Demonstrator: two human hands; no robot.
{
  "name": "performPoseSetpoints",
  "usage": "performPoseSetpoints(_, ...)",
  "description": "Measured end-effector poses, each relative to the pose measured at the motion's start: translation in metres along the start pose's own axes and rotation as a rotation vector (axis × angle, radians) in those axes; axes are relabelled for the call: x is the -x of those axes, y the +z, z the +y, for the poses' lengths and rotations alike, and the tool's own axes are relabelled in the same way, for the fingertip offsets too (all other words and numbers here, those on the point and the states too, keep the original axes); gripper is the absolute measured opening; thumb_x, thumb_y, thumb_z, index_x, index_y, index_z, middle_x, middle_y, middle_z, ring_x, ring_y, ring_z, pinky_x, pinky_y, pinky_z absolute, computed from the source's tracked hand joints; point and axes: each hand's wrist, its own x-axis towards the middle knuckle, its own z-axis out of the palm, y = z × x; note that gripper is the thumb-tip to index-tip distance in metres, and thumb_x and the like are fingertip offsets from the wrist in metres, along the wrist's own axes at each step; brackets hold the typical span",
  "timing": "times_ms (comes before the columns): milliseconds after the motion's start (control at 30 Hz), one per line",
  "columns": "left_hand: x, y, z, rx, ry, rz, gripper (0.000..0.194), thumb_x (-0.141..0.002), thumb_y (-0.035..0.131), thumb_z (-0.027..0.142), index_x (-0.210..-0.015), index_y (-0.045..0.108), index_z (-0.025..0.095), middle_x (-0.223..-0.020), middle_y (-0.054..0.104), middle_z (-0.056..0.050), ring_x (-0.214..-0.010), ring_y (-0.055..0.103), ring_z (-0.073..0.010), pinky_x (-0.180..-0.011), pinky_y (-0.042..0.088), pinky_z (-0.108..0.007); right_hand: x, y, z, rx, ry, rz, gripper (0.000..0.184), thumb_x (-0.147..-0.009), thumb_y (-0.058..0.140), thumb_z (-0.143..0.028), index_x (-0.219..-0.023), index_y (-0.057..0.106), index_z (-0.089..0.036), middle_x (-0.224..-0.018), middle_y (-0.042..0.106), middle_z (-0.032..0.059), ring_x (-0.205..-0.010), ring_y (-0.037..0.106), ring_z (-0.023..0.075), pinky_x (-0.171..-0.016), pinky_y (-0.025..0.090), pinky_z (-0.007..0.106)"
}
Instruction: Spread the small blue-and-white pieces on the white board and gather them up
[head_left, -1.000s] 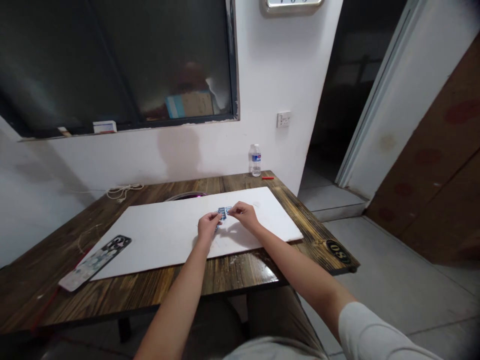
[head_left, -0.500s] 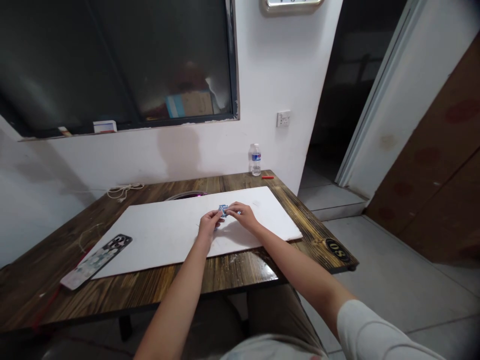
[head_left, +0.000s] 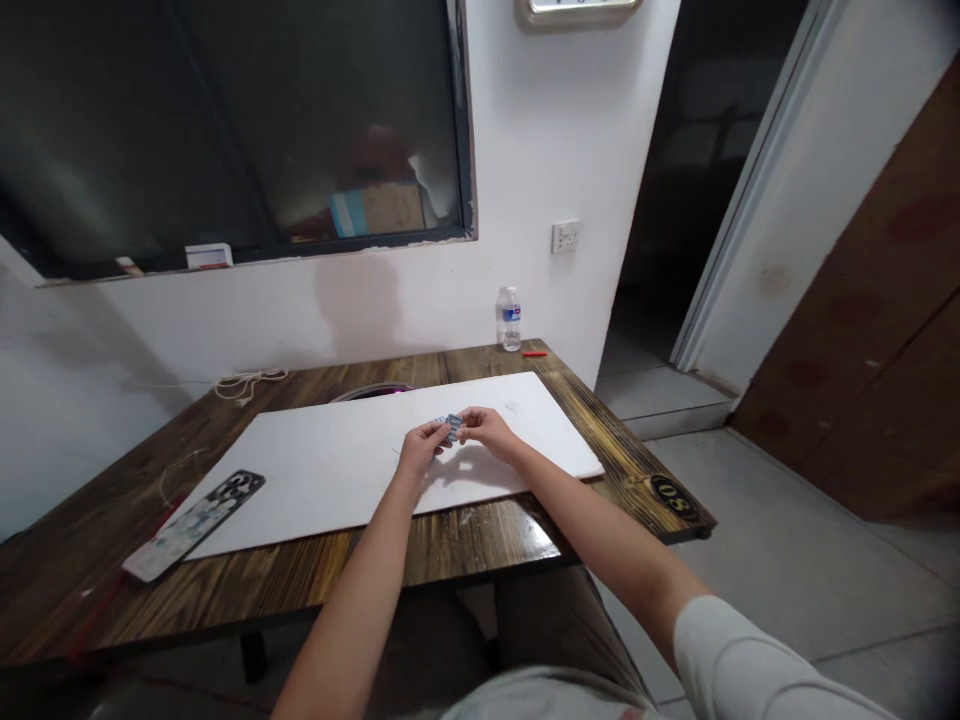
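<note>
My left hand (head_left: 418,446) and my right hand (head_left: 486,429) meet above a white board (head_left: 322,470) on a wooden table (head_left: 300,580). Both pinch a small blue object (head_left: 450,426) held between their fingertips, a little above the board. It is too small to tell what it is. My fingers hide most of it.
A phone (head_left: 196,522) lies at the board's left corner. A water bottle (head_left: 508,319) and a red pen (head_left: 535,354) stand at the table's far right by the wall. A white cable (head_left: 247,382) lies at the back. An open doorway (head_left: 690,200) is to the right.
The blue object, spread wider between my hands a second ago, is now gathered into a smaller bundle. My hands have moved closer together and lifted slightly.
</note>
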Motion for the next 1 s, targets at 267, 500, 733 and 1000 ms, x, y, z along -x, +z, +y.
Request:
performPoseSetpoints(267,0.004,0.002,0.004,-0.065,0.033,-0.023,0.045,-0.054,0.083,0.056,-0.073,0.076,0.016,-0.065,0.071,-0.008,-0.059,0.060,-0.0168,-0.056,0.040,-0.026,0.003,0.001,-0.003,-0.029,0.010,-0.013,0.044,-0.050,0.090,-0.038,-0.078,0.065,-0.016,-0.064,0.064,-0.0019,-0.059,0.058,0.0124,-0.063,0.048,0.029)
performPoseSetpoints(500,0.005,0.002,0.004,-0.100,0.044,-0.013,0.044,-0.054,0.082,0.057,-0.074,0.077,0.018,-0.065,0.071,-0.008,-0.061,0.061,-0.0183,-0.056,0.041,-0.027,0.002,0.000,-0.003,-0.012,0.007,0.011,0.043,-0.048,0.090,-0.041,-0.073,0.066,-0.016,-0.065,0.066,-0.0008,-0.059,0.057,0.0125,-0.062,0.047,0.028)
performPoseSetpoints(733,0.004,0.005,0.005,-0.074,0.076,0.061,0.042,-0.050,0.083,0.051,-0.073,0.076,0.016,-0.062,0.069,-0.006,-0.056,0.057,-0.0154,-0.055,0.041,-0.027,-0.005,-0.015,-0.007,0.072,-0.018,0.135,0.041,-0.055,0.085,-0.047,-0.078,0.069,-0.017,-0.066,0.067,0.0008,-0.060,0.057,0.0126,-0.064,0.048,0.029)
performPoseSetpoints(1000,0.000,0.005,0.000,-0.014,0.025,0.208,0.046,-0.048,0.084,0.050,-0.077,0.075,0.015,-0.059,0.066,-0.003,-0.054,0.055,-0.0126,-0.050,0.041,-0.023,-0.012,-0.072,-0.020,0.472,-0.052,0.648,0.028,-0.081,0.060,-0.043,-0.083,0.068,-0.016,-0.075,0.070,0.0052,-0.070,0.061,0.0175,-0.069,0.047,0.029)
